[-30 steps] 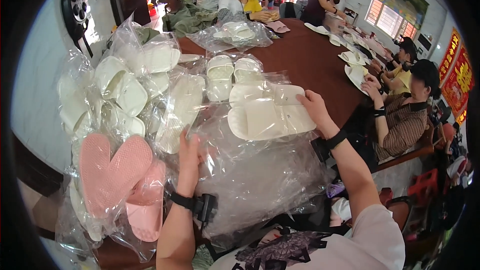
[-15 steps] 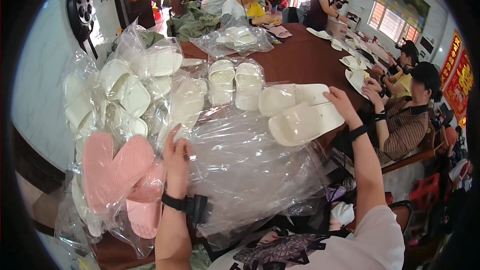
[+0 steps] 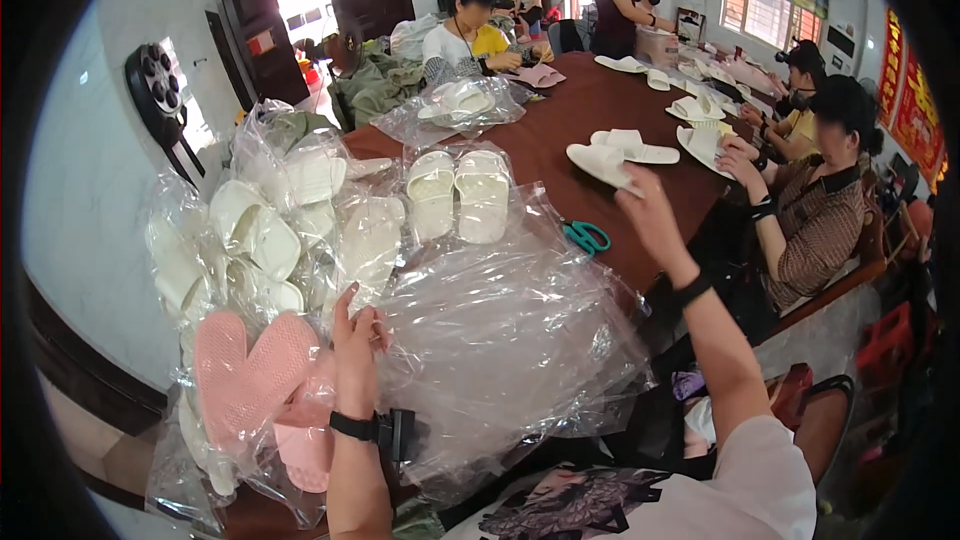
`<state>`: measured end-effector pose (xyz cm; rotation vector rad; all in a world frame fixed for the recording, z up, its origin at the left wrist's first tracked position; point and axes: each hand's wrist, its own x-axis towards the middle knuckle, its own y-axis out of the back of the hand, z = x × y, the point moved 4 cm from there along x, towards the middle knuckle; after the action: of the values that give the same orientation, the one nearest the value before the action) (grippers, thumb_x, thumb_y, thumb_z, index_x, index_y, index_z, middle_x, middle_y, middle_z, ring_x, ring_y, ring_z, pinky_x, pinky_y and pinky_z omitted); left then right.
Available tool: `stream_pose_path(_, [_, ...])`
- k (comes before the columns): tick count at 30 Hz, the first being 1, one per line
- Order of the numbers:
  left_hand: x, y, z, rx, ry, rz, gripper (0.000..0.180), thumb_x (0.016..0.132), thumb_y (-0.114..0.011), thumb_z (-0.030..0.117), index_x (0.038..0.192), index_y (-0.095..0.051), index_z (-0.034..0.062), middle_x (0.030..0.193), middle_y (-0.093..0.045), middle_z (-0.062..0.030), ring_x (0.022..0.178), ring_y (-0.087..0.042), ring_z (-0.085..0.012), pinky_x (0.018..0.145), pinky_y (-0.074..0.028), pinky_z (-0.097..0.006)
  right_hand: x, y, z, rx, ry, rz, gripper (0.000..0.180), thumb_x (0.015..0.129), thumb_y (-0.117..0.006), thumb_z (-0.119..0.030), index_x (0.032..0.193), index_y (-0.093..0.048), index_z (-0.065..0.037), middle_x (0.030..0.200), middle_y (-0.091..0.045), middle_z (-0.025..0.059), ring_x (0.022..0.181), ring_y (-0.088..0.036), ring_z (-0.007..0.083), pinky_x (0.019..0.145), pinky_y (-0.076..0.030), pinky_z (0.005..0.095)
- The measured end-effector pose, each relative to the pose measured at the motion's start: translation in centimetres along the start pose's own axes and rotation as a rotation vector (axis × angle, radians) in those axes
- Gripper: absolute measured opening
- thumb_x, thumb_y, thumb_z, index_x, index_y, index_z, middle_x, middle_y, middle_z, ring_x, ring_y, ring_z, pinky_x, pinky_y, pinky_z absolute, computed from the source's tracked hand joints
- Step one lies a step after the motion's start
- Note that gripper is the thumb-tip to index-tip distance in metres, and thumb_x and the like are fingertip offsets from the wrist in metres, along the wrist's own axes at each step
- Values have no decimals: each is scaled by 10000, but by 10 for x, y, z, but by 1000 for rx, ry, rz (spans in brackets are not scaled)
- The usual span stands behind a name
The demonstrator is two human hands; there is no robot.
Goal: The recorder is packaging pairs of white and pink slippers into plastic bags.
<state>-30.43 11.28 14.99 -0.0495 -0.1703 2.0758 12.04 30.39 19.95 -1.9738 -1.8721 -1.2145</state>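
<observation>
My right hand (image 3: 655, 225) reaches over the brown table with its fingertips closed at the near end of a white slipper (image 3: 598, 166). Its mate, another white slipper (image 3: 640, 146), lies right behind it. My left hand (image 3: 358, 335) rests at the left edge of a stack of clear plastic bags (image 3: 500, 340), index finger stretched out and the others bent, apparently holding nothing. Pink slippers (image 3: 255, 370) lie beside that hand on the left. Beyond the bags sits a bagged pair of white slippers (image 3: 460, 195).
Several bagged white slippers (image 3: 255, 230) are heaped at the left. Scissors with teal handles (image 3: 587, 237) lie right of the bags. Another bagged pair (image 3: 462, 100) sits farther back on the brown table (image 3: 560, 110). Co-workers sit along the right side, one nearby (image 3: 815, 200), and at the far end.
My right hand has carried the white slippers from above the bags away to the table's middle, uncovering the scissors. My left hand stays beside the bags. The view has shifted slightly.
</observation>
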Motion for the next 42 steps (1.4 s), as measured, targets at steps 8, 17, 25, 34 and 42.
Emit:
stream_pose_path(8, [-31,-21,41,61,38,-119,608,946,-549,58,1499,-300,99,949,-630,-81,633,-552,-119,560,-456,-251,-94,-60,-53,-147,293,-679,623,908,-615,-452,1438,-455,-167,1510,-368,163,1409,-308,399,1139,-250,540])
stream_pose_path(17, [-86,-21,76,1229,-633,-144,568,841,-675,58,1379,-501,100,1444,-422,-197,1368,-371,-390,1109,-314,-575,-122,-95,-55,-328,445,-814,691,866,-584,-612,1417,-479,-208,1510,-365,156,1419,-295,393,1088,-232,672])
stream_pose_path(25, [-34,-69,-26,1350,-653,-428,461,924,-601,394,1352,-548,233,1495,-411,-104,1419,-306,-357,1099,-154,-704,-96,-94,-63,-263,446,-939,585,894,-614,-515,1373,-534,-189,1468,-423,146,1375,-363,383,1105,-282,581])
stream_pose_path(34, [-11,-60,-70,1166,-462,-525,551,917,-566,523,1395,-502,257,1558,-332,-99,1477,-191,-381,1097,-51,-735,73,-139,-23,-230,-31,-648,455,894,-643,-335,1259,-607,-66,1126,-656,192,1084,-631,297,871,-496,408])
stream_pose_path(42, [-18,-62,-71,1215,-544,-456,547,906,-597,484,1397,-489,266,1550,-332,-104,1468,-214,-387,1082,-67,-756,115,-268,50,-768,-119,-490,724,865,-615,-391,1510,-316,-253,1424,-414,269,1293,-462,451,1005,-447,540])
